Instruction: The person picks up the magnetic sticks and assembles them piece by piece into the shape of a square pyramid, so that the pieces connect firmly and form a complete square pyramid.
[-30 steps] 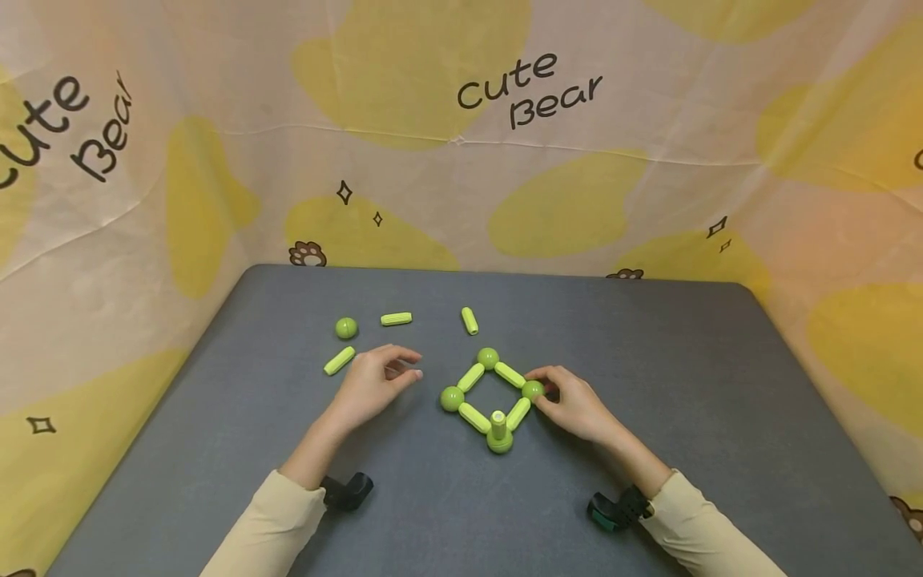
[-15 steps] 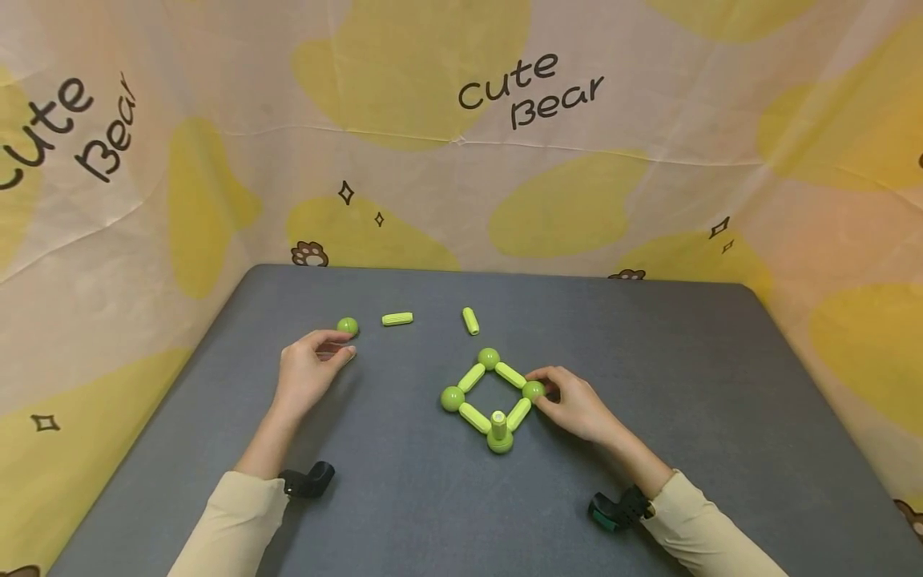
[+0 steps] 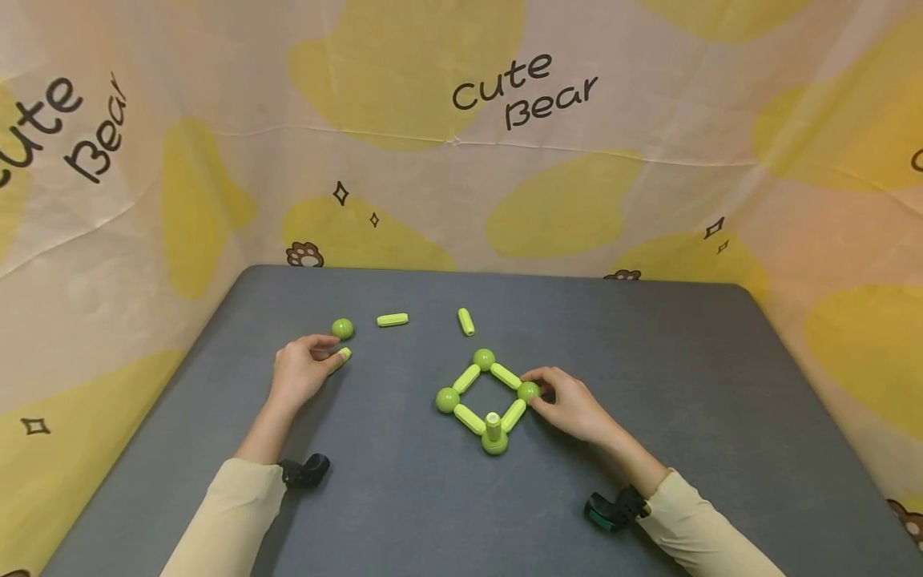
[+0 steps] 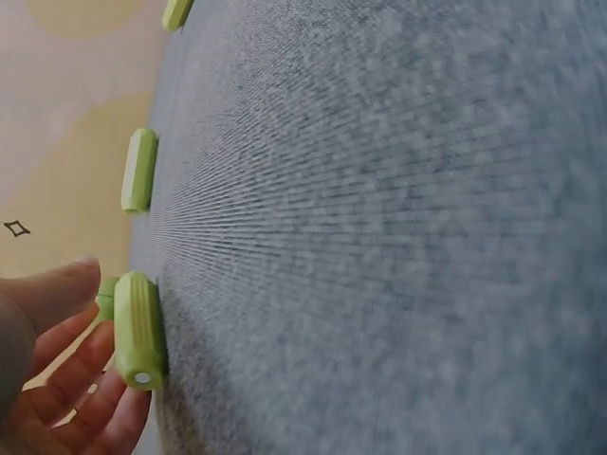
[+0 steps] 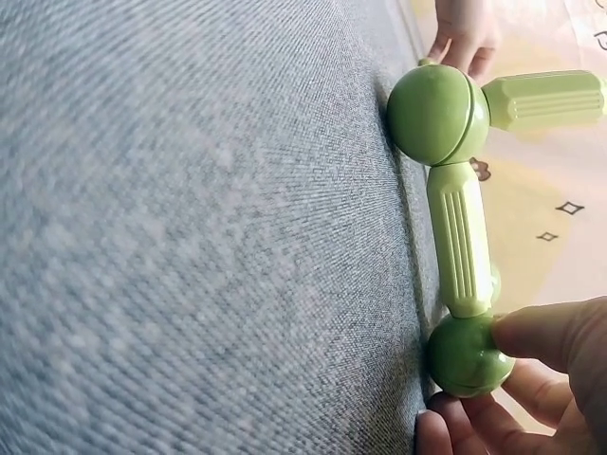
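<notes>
My left hand (image 3: 299, 373) is at a light-green ribbed rod (image 4: 139, 332) on the table. In the left wrist view its fingers reach behind the rod, while the thumb stands off from it. A loose green ball (image 3: 342, 328) lies just beyond those fingers. My right hand (image 3: 573, 406) holds the right corner ball (image 5: 468, 355) of a diamond-shaped frame between thumb and fingers. Rods join the frame's green balls. From the near corner ball (image 3: 494, 443) an upright rod (image 5: 545, 100) stands up.
Two more loose rods lie farther back, one rod (image 3: 392, 320) right of the loose ball and another rod (image 3: 466, 321) behind the frame. The grey table (image 3: 649, 344) ends at a patterned cloth backdrop (image 3: 404, 184).
My left hand has moved left, away from the frame's side, and come down at the loose rod near the ball. My right hand stays on the corner ball.
</notes>
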### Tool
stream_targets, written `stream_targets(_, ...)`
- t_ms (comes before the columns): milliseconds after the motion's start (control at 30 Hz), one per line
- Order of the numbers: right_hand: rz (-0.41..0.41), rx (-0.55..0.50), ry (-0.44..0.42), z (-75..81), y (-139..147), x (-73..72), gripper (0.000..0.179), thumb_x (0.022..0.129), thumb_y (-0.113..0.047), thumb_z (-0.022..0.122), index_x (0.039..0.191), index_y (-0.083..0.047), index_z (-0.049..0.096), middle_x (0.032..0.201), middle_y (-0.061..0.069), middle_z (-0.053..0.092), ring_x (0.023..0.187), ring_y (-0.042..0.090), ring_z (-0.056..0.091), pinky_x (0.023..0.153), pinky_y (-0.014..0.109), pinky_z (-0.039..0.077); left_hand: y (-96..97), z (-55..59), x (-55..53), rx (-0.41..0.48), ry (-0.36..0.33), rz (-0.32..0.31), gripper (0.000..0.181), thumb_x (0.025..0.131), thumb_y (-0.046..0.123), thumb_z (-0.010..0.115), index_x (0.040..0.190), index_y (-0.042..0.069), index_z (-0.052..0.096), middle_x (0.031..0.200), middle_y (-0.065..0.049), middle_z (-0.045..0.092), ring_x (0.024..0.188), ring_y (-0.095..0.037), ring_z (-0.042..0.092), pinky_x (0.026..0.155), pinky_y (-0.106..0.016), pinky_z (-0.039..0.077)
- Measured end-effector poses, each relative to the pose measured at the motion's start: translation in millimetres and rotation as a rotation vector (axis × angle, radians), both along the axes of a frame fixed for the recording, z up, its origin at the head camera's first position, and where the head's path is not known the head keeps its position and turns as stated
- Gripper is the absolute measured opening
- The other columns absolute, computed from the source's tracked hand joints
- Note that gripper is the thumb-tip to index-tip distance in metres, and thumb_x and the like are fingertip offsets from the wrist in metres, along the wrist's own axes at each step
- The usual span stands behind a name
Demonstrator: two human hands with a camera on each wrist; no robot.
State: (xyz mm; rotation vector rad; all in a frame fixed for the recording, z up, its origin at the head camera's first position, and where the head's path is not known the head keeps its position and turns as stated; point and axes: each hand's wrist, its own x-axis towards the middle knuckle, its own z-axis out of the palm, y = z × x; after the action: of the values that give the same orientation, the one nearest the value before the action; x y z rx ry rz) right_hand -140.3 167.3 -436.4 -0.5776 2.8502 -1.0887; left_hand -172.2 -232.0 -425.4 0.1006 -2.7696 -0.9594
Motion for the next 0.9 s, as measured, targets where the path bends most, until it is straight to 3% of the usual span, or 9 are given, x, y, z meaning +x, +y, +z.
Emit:
stream_targets(233, 0.009, 0.001, -0.009, 0.2, -1.9, -0.2, 0.028, 0.084, -0.008, 0.064, 0.112, -0.009, 0.062, 0.099, 0.005, 0.060, 0.086, 0.017, 0.056, 0.072, 0.032, 0.045, -2.1, -2.3, -1.2, -0.028, -0.075, 0.019, 0.031, 0.079, 0.019, 0.071, 0.103, 0.000, 0.068, 0.095, -0.017, 0.069, 0.087, -0.032, 0.065, 0.080, -0.046, 0.044)
stream_targets(467, 0.006, 0.011, -0.011, -0.4, -2.1, 0.1, 0.028, 0.084, -0.009, 0.063, 0.112, -0.010, 0.062, 0.099, 0.004, 0.060, 0.086, 0.017, 0.056, 0.073, 0.032, 0.046, -1.5, -2.3, -0.1, -0.066, -0.154, 0.044, 0.031, 0.080, 0.022, 0.070, 0.104, 0.002, 0.069, 0.097, -0.017, 0.068, 0.088, -0.033, 0.062, 0.072, -0.044, 0.045)
stream_targets(667, 0.001, 0.016, -0.016, -1.4, -1.5, 0.2, 0.028, 0.085, -0.009, 0.063, 0.112, -0.010, 0.061, 0.102, 0.005, 0.060, 0.087, 0.016, 0.056, 0.074, 0.033, 0.046, -0.7, -2.8, 0.9, -0.074, -0.149, 0.037, 0.029, 0.081, 0.022, 0.069, 0.102, 0.003, 0.070, 0.094, -0.016, 0.069, 0.084, -0.031, 0.063, 0.067, -0.041, 0.044)
stream_targets(900, 0.001, 0.014, -0.005, -2.2, -0.6, 0.3, 0.028, 0.084, -0.009, 0.063, 0.112, -0.010, 0.061, 0.102, 0.005, 0.060, 0.087, 0.017, 0.057, 0.074, 0.033, 0.046, 5.3, -0.4, 0.8, -0.059, -0.077, 0.006, 0.028, 0.081, 0.023, 0.069, 0.101, 0.004, 0.070, 0.091, -0.015, 0.070, 0.081, -0.029, 0.064, 0.068, -0.041, 0.046)
